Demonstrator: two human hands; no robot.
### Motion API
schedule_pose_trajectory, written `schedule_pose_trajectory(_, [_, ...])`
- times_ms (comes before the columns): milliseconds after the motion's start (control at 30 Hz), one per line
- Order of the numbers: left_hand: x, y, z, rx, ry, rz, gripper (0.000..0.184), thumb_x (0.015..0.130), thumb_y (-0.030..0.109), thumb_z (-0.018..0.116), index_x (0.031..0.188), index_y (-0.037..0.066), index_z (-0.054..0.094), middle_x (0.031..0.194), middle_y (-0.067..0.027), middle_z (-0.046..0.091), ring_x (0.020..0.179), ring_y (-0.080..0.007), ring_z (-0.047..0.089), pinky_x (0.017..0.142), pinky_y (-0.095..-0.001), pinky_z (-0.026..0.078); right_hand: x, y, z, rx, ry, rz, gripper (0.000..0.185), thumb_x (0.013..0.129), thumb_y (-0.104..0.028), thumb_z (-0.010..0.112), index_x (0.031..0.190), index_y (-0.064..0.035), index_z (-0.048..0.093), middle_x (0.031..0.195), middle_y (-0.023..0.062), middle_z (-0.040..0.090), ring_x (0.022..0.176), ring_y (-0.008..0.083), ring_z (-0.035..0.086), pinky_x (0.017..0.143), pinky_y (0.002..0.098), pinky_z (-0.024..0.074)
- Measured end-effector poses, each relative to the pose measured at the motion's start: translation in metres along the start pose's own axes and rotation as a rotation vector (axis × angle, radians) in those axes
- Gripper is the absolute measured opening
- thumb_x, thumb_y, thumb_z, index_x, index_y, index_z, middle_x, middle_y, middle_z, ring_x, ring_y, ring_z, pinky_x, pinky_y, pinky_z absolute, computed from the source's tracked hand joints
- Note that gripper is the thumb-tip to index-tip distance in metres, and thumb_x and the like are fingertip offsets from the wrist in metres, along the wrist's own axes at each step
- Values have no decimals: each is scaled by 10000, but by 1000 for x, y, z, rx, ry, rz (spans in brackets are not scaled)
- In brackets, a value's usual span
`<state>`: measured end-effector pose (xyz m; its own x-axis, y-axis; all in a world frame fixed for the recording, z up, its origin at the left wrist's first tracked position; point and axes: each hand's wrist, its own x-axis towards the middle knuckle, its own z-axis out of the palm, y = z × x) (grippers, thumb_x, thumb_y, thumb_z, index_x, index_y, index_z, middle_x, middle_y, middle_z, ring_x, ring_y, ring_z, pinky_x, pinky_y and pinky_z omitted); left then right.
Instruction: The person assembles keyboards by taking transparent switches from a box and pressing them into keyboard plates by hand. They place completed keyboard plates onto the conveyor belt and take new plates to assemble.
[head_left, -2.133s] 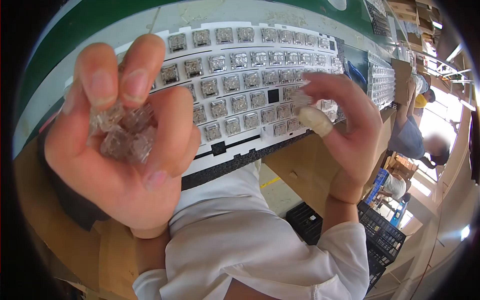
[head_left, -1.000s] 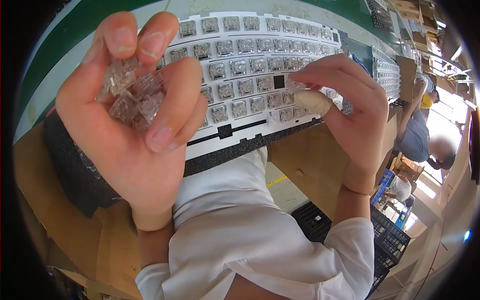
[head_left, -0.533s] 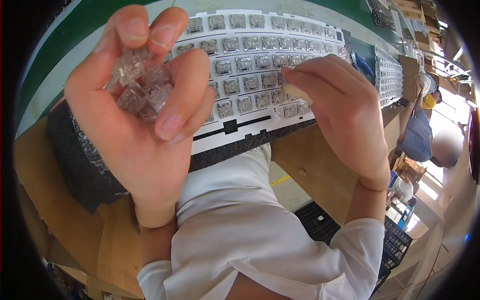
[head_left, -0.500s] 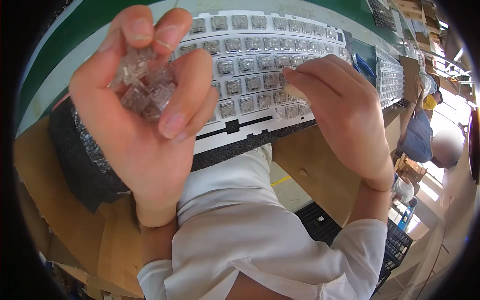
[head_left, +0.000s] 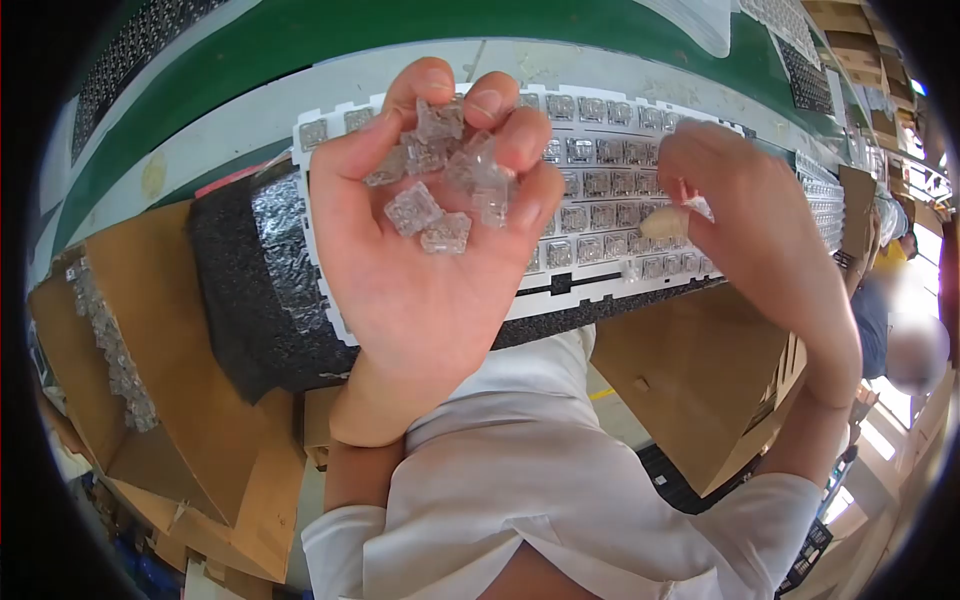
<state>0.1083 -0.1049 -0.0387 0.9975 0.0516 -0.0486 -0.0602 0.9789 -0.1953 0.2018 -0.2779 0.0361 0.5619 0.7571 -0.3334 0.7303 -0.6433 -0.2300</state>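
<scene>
My left hand (head_left: 430, 270) is turned palm up with curled fingers, cupping several clear keyboard switches (head_left: 413, 208). Behind it lies a white keyboard plate (head_left: 340, 322), filled with rows of the same clear switches and resting on black foam (head_left: 240, 290). Over the plate's right part is my right hand (head_left: 750, 210), its fingers bent into a pinch. A small clear piece (head_left: 697, 206), which looks like a switch, shows at its fingertips, somewhat blurred. One finger wears a beige finger cot (head_left: 664, 222). The left hand hides part of the plate.
An open cardboard box (head_left: 190, 380) at the left holds clear switches (head_left: 115, 350). Another cardboard box (head_left: 690, 370) stands below the plate on the right. Beyond the plate runs a green mat (head_left: 400, 35). Another filled plate (head_left: 822, 195) lies farther right, with people in the background.
The view has shifted, showing more of the left box. My left hand has opened somewhat, exposing the switches in its palm. My right hand has lifted slightly off the plate's switches.
</scene>
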Motion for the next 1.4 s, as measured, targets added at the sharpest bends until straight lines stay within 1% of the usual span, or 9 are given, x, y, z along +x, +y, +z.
schedule_pose_trajectory(167, [-1, -2, 8, -53, 104, 58, 141, 810, 89, 492, 937, 35, 462, 959, -77, 415, 997, -214, 460, 837, -335, 434, 25, 0, -11, -88, -187, 54, 174, 644, 20, 560, 800, -21, 494, 787, 113, 546, 772, 341, 548, 637, 414, 428])
schedule_pose_trajectory(267, [-3, 0, 10, -25, 116, 90, 146, 805, 71, 493, 935, 19, 452, 992, -90, 428, 1091, -246, 444, 963, -382, 393, 21, 9, -15, 123, -115, -256, 203, 640, 5, 569, 836, -24, 526, 822, 109, 560, 763, 339, 552, 661, 414, 435])
schedule_pose_trajectory(367, [-2, 1, 3, 35, 102, 107, 178, 830, 162, 457, 958, 42, 485, 990, -99, 472, 1149, -282, 431, 1021, -392, 342, 11, -28, -26, 384, -120, -315, 251, 648, 9, 607, 895, -38, 600, 808, 82, 560, 712, 256, 563, 626, 339, 456])
schedule_pose_trajectory(500, [-2, 0, -1, 164, 40, 114, 222, 844, 222, 433, 979, 59, 499, 1006, -105, 499, 1203, -306, 399, 1041, -391, 315, 19, -57, 9, 230, 461, -378, 272, 683, -108, 692, 937, -36, 629, 831, 83, 565, 716, 232, 575, 623, 315, 478])
schedule_pose_trajectory(600, [-4, -2, 0, 189, 43, 131, 233, 843, 230, 427, 988, 60, 494, 1014, -105, 504, 1211, -310, 389, 1045, -397, 308, 27, -58, 25, 213, 569, -337, 249, 701, -119, 708, 920, -27, 632, 853, 89, 575, 713, 212, 585, 594, 297, 482])
schedule_pose_trajectory(700, [-1, -3, -3, 137, 21, 140, 230, 843, 224, 428, 982, 53, 495, 1011, -109, 503, 1209, -320, 386, 1053, -406, 298, 21, -59, 26, 439, 510, -238, 217, 747, -81, 680, 942, -5, 624, 911, 88, 597, 771, 182, 595, 642, 295, 496])
schedule_pose_trajectory(900, [-1, -1, -2, 56, -36, 151, 148, 835, 102, 463, 951, 16, 432, 1017, -136, 412, 1239, -303, 337, 1079, -404, 305, 1, -39, 37, 1463, 231, 20, 268, 792, 17, 615, 1058, 2, 589, 1050, 126, 588, 904, 167, 584, 744, 266, 493])
schedule_pose_trajectory(1033, [-1, -2, 1, -3, -13, 150, 147, 815, 59, 492, 943, 13, 435, 1012, -128, 414, 1233, -309, 352, 1064, -382, 339, -17, -21, 44, 1223, 188, -144, 197, 775, 8, 636, 972, 19, 632, 1022, 116, 589, 902, 171, 574, 782, 285, 489])
schedule_pose_trajectory(1400, [-4, -2, 6, -247, 2, 177, 172, 770, 12, 477, 935, 51, 450, 1034, -76, 444, 1223, -255, 387, 1014, -340, 394, -34, -64, 48, 571, 344, 76, 151, 688, 20, 665, 834, -13, 655, 856, 81, 621, 768, 218, 607, 690, 299, 490])
